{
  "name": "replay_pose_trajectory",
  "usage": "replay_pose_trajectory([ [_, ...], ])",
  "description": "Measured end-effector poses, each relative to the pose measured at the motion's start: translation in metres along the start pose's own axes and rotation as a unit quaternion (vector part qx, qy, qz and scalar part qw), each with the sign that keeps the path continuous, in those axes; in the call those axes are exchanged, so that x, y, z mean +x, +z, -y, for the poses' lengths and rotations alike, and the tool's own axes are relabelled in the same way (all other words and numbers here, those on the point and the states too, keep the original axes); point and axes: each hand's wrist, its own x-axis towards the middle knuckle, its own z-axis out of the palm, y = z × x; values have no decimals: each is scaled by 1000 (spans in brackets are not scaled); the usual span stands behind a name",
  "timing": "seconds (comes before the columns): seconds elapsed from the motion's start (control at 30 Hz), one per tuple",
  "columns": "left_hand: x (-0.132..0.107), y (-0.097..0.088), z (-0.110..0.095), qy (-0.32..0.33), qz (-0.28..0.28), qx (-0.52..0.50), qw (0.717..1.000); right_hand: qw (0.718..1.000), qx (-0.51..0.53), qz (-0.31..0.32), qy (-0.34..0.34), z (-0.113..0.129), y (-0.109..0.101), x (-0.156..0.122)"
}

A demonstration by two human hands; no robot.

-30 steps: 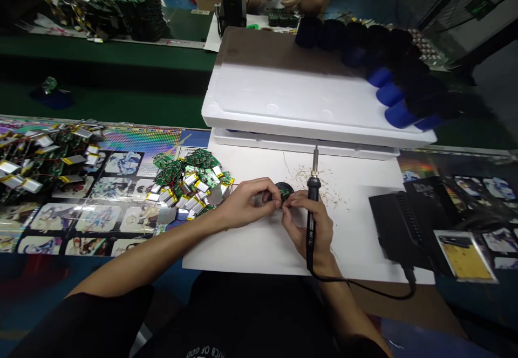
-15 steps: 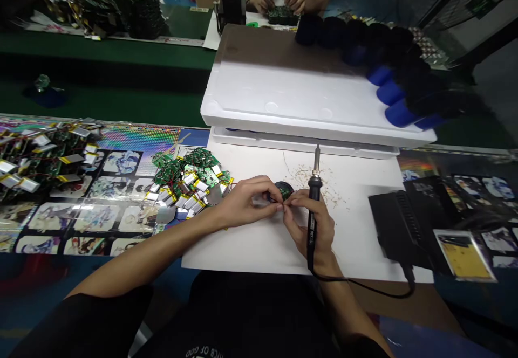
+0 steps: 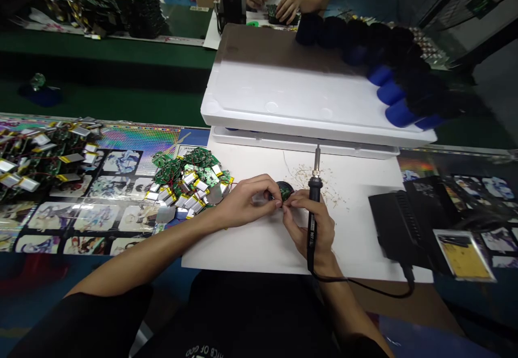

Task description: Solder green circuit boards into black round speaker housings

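My right hand (image 3: 311, 223) holds a black soldering iron (image 3: 314, 199), its metal tip pointing away from me, while thumb and index finger pinch at something too small to make out. My left hand (image 3: 253, 200) is closed in a pinch close beside it, and what lies between those fingertips is hidden. Just beyond both sets of fingertips is a small round black part with a green circuit board (image 3: 285, 190) in it, partly covered by my fingers. It lies on the white work board (image 3: 251, 247).
Left of my hands lies a pile of green circuit boards with silver batteries (image 3: 194, 180); a bigger pile (image 3: 44, 153) is farther left. A white foam tray (image 3: 263, 88) bears several blue-black cylinders (image 3: 390, 91). At right stands a black soldering station (image 3: 399, 228). A co-worker's hands (image 3: 287, 5) work opposite.
My hands have barely moved; the left fingertips have shifted slightly and more of the round black part shows. Opposite, the co-worker's hands have changed position over a circuit board.
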Motion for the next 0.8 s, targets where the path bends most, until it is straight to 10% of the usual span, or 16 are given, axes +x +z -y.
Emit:
replay_pose_trajectory([
  [0.53, -1, -1, 13, 46, 33, 114, 992, 963, 182, -85, 180, 5, -70, 18],
  [0.8, 0, 3, 19, 71, 29, 144, 987, 979, 36, -81, 185, 0, -84, 15],
])
